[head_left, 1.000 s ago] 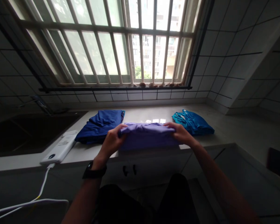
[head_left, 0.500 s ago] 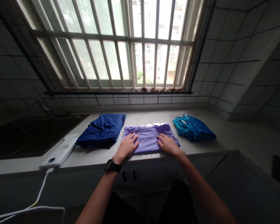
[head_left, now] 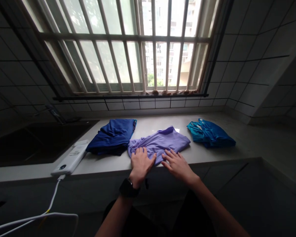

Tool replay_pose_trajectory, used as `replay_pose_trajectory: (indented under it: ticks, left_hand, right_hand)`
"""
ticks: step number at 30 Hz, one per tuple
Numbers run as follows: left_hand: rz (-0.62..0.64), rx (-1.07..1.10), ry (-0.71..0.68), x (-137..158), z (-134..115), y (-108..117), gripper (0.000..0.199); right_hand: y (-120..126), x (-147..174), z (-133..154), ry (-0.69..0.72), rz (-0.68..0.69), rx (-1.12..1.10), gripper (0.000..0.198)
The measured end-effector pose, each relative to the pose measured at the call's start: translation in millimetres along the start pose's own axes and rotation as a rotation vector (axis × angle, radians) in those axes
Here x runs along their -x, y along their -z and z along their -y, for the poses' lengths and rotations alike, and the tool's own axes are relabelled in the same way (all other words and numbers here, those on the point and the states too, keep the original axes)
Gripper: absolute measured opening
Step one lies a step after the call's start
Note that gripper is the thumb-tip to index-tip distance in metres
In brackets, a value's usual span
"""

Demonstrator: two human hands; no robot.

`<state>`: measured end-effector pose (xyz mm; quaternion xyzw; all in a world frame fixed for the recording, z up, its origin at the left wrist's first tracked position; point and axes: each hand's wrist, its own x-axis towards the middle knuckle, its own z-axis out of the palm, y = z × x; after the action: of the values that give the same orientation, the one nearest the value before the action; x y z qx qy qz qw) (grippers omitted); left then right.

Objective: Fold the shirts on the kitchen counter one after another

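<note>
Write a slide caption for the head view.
Both hands, left and right, flat on a lilac garment between two blue ones.

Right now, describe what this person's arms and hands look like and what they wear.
Both forearms are bare, with no sleeves in view. The left hand has a black wristwatch with a dark band at its wrist. The right hand wears nothing: no glove, ring or band shows.

purple shirt (head_left: 162, 142): folded, lies flat but skewed on the counter edge, near-left corner under both palms, far end angled up-right, slightly rumpled.
</note>
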<state>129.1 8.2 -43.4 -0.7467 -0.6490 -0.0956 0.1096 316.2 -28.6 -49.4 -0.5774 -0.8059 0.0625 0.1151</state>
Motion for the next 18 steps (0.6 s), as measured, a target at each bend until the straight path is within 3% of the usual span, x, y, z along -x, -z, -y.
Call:
replay_pose_trajectory:
  ticks: [2,5,7,8,11,13,18]
  left_hand:
    - [0.013,0.008,-0.039,16,-5,13,0.066]
    - [0.045,0.135,-0.239,33,9,24,0.057]
    - [-0.005,0.236,-0.423,41,32,19,0.051]
    - [-0.044,0.269,-0.507,44,45,13,0.060]
    - [-0.099,0.268,-0.702,52,76,-16,0.084]
    - [-0.178,0.208,-0.723,55,82,-33,0.076]
    - [-0.344,0.135,-0.704,51,69,-49,0.059]
  right_hand:
    - [7,-4,-16,-0.036,0.013,0.008,0.045]
    - [23,-4,-36,-0.018,-0.004,0.009,0.042]
    - [27,8,-41,0.132,-0.018,-0.031,0.043]
    - [26,17,-42,0.229,-0.008,-0.059,0.046]
    - [5,44,-42,0.442,0.033,-0.075,0.083]
    - [-18,51,-43,0.457,-0.048,0.009,0.094]
    - [-65,37,-43,0.422,-0.461,0.190,0.073]
